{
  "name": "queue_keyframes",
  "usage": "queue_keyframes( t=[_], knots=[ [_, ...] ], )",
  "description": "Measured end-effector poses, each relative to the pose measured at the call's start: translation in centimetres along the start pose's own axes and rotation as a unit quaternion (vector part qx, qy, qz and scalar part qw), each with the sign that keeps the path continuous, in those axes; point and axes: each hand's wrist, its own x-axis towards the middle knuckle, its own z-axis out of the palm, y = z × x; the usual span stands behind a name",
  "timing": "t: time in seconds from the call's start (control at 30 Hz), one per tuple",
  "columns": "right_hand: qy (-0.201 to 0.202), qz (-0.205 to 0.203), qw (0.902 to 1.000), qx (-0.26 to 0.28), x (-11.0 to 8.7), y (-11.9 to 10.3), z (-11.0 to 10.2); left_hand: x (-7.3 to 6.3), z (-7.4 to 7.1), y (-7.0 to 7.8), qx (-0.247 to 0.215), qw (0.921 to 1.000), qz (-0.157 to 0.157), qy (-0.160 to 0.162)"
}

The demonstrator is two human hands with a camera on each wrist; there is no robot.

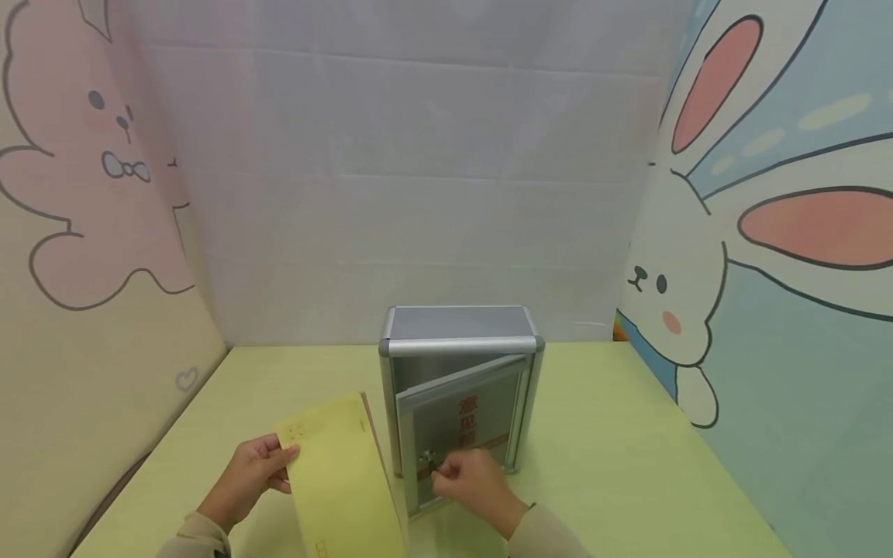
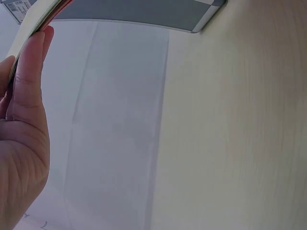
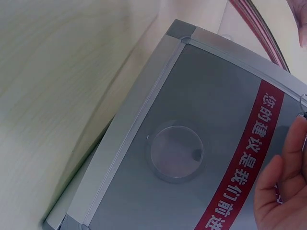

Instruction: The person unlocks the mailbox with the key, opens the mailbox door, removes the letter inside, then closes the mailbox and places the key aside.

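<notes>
One grey box (image 1: 456, 322) stands on the table (image 1: 614, 434), its one door (image 1: 491, 415) ajar. Right hand (image 1: 476, 482): thumb and fingers curled, pinching one small key (image 1: 436, 466) at the lock (image 1: 428, 456). Left hand (image 1: 253, 471): thumb and fingers pinch the left edge of one yellow paper stack (image 1: 342, 473), left of the box; layers uncountable. Two cartoon-printed side walls flank.

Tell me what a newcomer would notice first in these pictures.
Probably the large white cartoon rabbit, filling the head view's right side. Near the centre stands a silver-grey box, its red-lettered door ajar with the right hand at it. Nearer and leftward, the left hand holds a yellow paper bundle.
</notes>
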Motion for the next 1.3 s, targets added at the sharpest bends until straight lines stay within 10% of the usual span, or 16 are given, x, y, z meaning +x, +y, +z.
queue_keyframes(
  t=[1.3],
  knots=[
    [0.006,-0.006,1.0,-0.005,0.2,0.6,0.3,0.1,-0.1,-2.6,-0.071,0.995,-0.071,0.006]
  ],
)
